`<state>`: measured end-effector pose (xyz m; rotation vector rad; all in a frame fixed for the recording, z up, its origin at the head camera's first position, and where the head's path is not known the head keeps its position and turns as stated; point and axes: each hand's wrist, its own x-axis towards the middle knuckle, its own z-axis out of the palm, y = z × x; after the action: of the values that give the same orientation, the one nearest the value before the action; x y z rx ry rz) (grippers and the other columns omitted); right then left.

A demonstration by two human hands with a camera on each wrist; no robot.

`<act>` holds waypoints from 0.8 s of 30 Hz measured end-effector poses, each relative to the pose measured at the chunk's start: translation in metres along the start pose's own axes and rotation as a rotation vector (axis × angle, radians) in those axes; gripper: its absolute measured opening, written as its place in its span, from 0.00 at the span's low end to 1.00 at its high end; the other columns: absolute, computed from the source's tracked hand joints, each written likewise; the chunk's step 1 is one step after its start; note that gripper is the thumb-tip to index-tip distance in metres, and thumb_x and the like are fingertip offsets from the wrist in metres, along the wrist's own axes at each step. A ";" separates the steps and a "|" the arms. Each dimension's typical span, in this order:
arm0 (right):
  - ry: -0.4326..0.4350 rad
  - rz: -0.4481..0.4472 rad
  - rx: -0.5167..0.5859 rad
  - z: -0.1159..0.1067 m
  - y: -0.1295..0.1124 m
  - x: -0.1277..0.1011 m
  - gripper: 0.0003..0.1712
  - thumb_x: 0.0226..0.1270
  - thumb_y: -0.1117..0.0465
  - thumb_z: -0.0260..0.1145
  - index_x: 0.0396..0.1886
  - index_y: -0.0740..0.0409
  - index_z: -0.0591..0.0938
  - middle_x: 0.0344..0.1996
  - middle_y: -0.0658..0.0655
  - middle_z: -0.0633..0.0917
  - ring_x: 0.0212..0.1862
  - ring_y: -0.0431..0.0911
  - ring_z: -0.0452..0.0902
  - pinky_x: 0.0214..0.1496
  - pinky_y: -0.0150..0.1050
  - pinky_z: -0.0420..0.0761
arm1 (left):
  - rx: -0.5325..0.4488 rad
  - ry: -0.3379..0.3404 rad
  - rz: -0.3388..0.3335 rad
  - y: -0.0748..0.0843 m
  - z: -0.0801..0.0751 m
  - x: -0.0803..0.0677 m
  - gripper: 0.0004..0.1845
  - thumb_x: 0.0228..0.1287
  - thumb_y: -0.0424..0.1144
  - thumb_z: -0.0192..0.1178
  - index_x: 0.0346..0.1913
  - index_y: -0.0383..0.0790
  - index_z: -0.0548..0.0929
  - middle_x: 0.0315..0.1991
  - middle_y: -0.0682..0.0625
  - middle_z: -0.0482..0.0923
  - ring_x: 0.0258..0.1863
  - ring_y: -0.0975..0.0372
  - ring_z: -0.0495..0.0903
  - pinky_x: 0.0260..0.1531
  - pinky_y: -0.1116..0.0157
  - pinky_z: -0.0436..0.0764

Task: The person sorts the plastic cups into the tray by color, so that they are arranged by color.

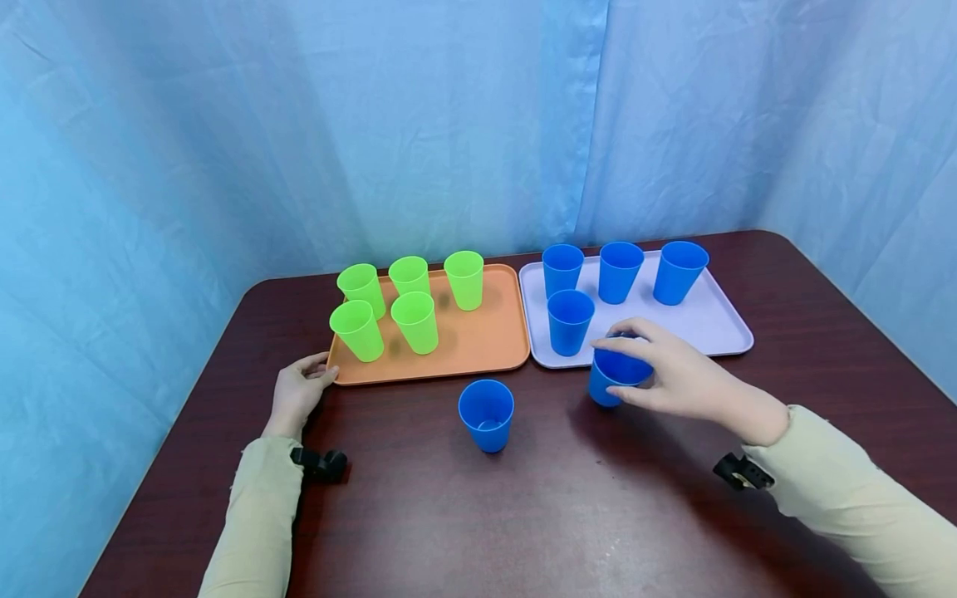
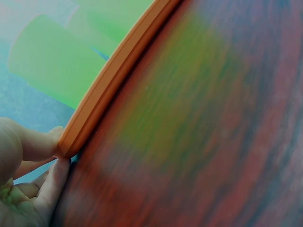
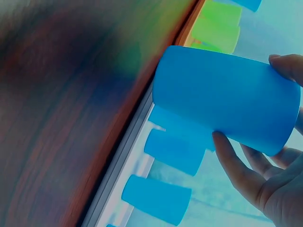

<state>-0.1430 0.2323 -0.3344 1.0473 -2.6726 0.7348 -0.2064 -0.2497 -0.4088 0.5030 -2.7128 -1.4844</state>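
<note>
My left hand (image 1: 294,394) pinches the near left corner of an orange tray (image 1: 482,336) between thumb and fingers, seen closely in the left wrist view at the tray's rim (image 2: 102,82). Several light-green cups (image 1: 416,324) stand upright on that tray, mostly toward its left. My right hand (image 1: 691,374) holds a blue cup (image 3: 222,99) near its rim, thumb on one side and fingers on the other. This cup is just in front of a lavender tray (image 1: 718,320), and seems raised off the table. Several blue cups (image 1: 570,328) stand upright on the lavender tray.
Another blue cup (image 1: 486,419) stands upright on the dark wooden table (image 1: 449,523), in front of the orange tray and between my hands. The trays lie side by side near the back edge. Light-blue curtains (image 1: 449,124) hang behind and at both sides.
</note>
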 end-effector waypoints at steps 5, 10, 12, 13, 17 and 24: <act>0.058 0.014 -0.027 -0.004 0.010 0.002 0.32 0.47 0.65 0.76 0.56 0.60 0.78 0.49 0.59 0.75 0.48 0.50 0.73 0.34 0.41 0.83 | -0.003 -0.002 -0.005 0.000 -0.001 0.000 0.24 0.67 0.37 0.57 0.65 0.35 0.71 0.53 0.38 0.74 0.51 0.53 0.76 0.35 0.76 0.71; 0.091 0.084 -0.032 -0.009 0.018 0.005 0.31 0.49 0.64 0.75 0.56 0.60 0.78 0.49 0.60 0.76 0.49 0.52 0.74 0.37 0.47 0.83 | -0.004 0.002 0.000 0.000 0.000 0.000 0.24 0.67 0.37 0.57 0.64 0.35 0.72 0.52 0.39 0.74 0.50 0.54 0.75 0.33 0.77 0.71; 0.102 0.118 -0.032 -0.010 0.022 0.007 0.31 0.51 0.64 0.74 0.57 0.60 0.78 0.50 0.61 0.76 0.49 0.53 0.73 0.38 0.48 0.83 | -0.002 0.005 0.004 0.000 0.000 0.001 0.24 0.66 0.37 0.58 0.64 0.35 0.73 0.52 0.38 0.75 0.49 0.54 0.75 0.32 0.78 0.70; 0.108 0.133 -0.033 -0.011 0.025 0.008 0.30 0.51 0.64 0.74 0.57 0.60 0.78 0.50 0.61 0.76 0.50 0.53 0.73 0.39 0.49 0.83 | -0.002 0.006 0.005 -0.001 0.000 0.001 0.24 0.66 0.37 0.58 0.64 0.35 0.73 0.52 0.38 0.75 0.49 0.55 0.75 0.32 0.78 0.70; 0.142 0.167 -0.066 -0.011 0.035 0.012 0.30 0.52 0.64 0.74 0.57 0.61 0.78 0.49 0.63 0.75 0.50 0.54 0.71 0.40 0.52 0.82 | -0.005 0.006 0.008 0.000 -0.001 0.001 0.24 0.66 0.37 0.58 0.64 0.34 0.73 0.52 0.38 0.75 0.49 0.55 0.75 0.32 0.78 0.70; 0.193 0.202 -0.088 -0.012 0.048 0.020 0.31 0.50 0.65 0.74 0.57 0.65 0.77 0.47 0.65 0.76 0.49 0.56 0.71 0.41 0.56 0.80 | -0.013 -0.002 0.013 0.000 -0.001 0.001 0.24 0.66 0.37 0.58 0.64 0.33 0.72 0.53 0.37 0.74 0.50 0.54 0.74 0.33 0.77 0.70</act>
<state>-0.1903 0.2571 -0.3361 0.6559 -2.6394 0.7064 -0.2069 -0.2507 -0.4080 0.4821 -2.7006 -1.4995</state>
